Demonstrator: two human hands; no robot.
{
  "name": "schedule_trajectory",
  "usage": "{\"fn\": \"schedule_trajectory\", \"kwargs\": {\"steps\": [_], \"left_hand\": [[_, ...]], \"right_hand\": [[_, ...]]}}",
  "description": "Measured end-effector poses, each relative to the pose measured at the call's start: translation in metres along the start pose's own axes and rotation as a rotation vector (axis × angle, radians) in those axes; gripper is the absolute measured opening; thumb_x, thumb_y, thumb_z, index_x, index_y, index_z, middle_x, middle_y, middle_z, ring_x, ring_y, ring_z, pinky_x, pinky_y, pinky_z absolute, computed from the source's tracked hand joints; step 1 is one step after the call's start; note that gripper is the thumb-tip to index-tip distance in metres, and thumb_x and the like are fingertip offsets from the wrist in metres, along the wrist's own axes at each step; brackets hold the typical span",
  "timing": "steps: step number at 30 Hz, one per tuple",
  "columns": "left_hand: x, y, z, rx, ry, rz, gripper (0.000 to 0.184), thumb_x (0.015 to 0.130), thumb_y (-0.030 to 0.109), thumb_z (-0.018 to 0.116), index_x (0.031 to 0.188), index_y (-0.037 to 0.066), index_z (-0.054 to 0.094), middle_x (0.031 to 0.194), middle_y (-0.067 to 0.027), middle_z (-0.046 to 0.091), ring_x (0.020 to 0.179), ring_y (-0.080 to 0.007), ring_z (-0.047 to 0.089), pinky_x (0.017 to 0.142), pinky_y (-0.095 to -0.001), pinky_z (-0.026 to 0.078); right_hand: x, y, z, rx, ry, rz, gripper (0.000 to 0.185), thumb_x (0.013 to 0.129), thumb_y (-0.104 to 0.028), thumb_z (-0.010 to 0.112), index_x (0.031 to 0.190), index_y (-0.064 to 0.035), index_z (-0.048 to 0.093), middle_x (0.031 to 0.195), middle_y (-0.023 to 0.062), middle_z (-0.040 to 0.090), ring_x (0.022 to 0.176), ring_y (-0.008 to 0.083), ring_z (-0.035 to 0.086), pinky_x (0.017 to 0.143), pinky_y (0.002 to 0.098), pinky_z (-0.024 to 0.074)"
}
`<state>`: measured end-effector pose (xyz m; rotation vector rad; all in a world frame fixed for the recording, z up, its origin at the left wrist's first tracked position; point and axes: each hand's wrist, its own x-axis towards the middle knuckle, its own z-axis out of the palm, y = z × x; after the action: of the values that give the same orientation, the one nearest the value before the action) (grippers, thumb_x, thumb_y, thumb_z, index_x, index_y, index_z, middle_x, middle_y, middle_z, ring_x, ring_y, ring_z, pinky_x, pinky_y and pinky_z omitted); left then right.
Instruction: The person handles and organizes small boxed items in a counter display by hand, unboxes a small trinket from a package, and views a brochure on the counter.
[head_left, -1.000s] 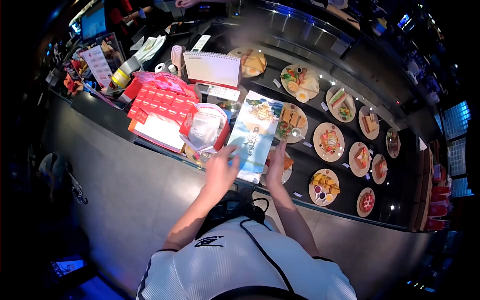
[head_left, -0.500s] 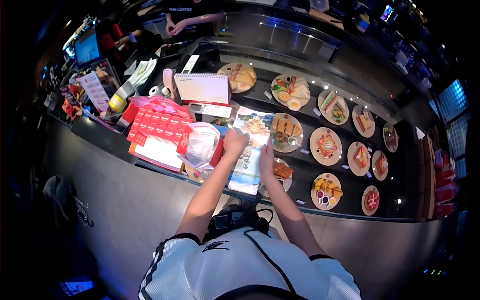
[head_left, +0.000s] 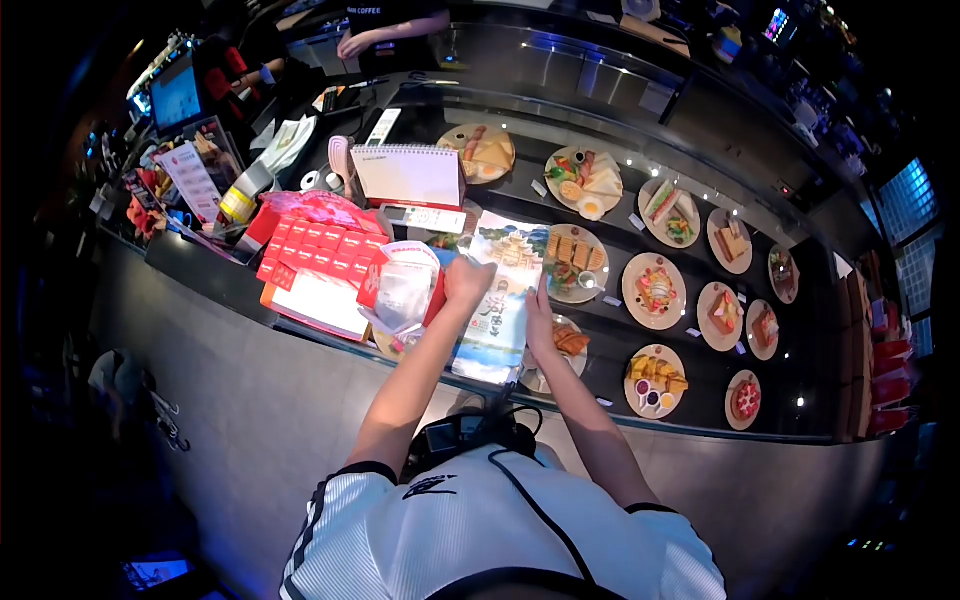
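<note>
A tall illustrated brochure [head_left: 508, 345], printed with a temple scene and large Chinese characters, is held over the front of the glass display counter. My left hand [head_left: 466, 281] is closed on its left edge, the thumb lying over the front. Along the right edge, my right hand [head_left: 539, 315] grips it with the fingers largely hidden behind. Just left of my left hand stands an open red-and-white box [head_left: 404, 290] with a pale wrapped item inside. Behind the brochure, a plate of grilled sandwiches [head_left: 575, 262] and a plate with a croissant [head_left: 570, 342] are partly covered.
Stacked red boxes [head_left: 318, 245], a spiral desk calendar [head_left: 408, 177] and a white remote control [head_left: 425, 218] occupy the counter's left part. Several plated dishes, including a fruit-topped plate [head_left: 654, 290], fill the display on the right. A person in a dark shirt [head_left: 398, 35] stands behind the counter.
The brochure has shifted slightly left and tilted a little, both hands still on it. Behind the counter, the person's hands have moved slightly. The view has shifted a little.
</note>
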<state>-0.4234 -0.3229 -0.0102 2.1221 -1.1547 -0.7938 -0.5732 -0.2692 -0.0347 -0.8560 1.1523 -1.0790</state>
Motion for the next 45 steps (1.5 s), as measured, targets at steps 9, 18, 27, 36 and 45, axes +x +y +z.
{"fn": "schedule_trajectory", "kwargs": {"steps": [9,18,27,36,45], "left_hand": [[0.006,-0.01,0.006,-0.112,0.009,-0.023,0.041,0.067,0.031,0.074,0.09,-0.002,0.068,0.083,-0.0168,0.069,0.078,-0.0278,0.067,0.07,-0.0351,0.051],[-0.012,0.0,-0.001,-0.058,-0.033,-0.06,0.053,0.067,0.036,0.075,0.104,0.0,0.06,0.102,-0.0224,0.063,0.096,-0.0353,0.062,0.082,-0.0419,0.048],[-0.02,-0.01,-0.006,-0.177,-0.053,0.142,0.049,0.071,0.026,0.072,0.106,-0.004,0.058,0.096,-0.0234,0.064,0.091,-0.0361,0.063,0.08,-0.0408,0.049],[-0.092,-0.093,-0.035,-0.032,-0.022,0.449,0.052,0.079,0.02,0.065,0.122,-0.004,0.047,0.112,-0.0272,0.056,0.108,-0.0383,0.054,0.092,-0.0401,0.042],[-0.121,-0.125,-0.023,-0.643,-0.166,0.257,0.049,0.09,0.017,0.056,0.135,0.003,0.041,0.13,-0.0119,0.05,0.118,-0.0184,0.046,0.099,-0.0292,0.035]], "right_hand": [[0.011,0.026,0.001,-0.082,-0.013,-0.135,0.059,0.098,-0.025,0.032,0.147,-0.0111,0.003,0.152,0.0116,0.008,0.138,0.0251,0.014,0.11,0.0302,0.0127],[0.004,0.005,0.008,-0.002,0.023,-0.024,0.062,0.097,-0.029,0.035,0.147,-0.0101,0.004,0.152,0.0111,0.01,0.138,0.0242,0.016,0.109,0.0301,0.0145],[-0.007,-0.007,0.009,0.094,0.029,-0.049,0.068,0.094,-0.031,0.043,0.147,-0.0082,0.007,0.151,0.0106,0.016,0.136,0.0227,0.02,0.109,0.0303,0.0156],[-0.066,0.049,-0.031,-0.071,-0.189,-0.04,0.068,0.092,-0.017,0.047,0.145,-0.0007,0.007,0.151,0.0135,0.011,0.137,0.0244,0.014,0.111,0.0315,0.012],[-0.067,0.055,-0.019,0.088,-0.094,-0.124,0.056,0.091,-0.018,0.045,0.139,0.0005,0.026,0.133,0.011,0.042,0.118,0.0198,0.041,0.102,0.0303,0.0277]]}}
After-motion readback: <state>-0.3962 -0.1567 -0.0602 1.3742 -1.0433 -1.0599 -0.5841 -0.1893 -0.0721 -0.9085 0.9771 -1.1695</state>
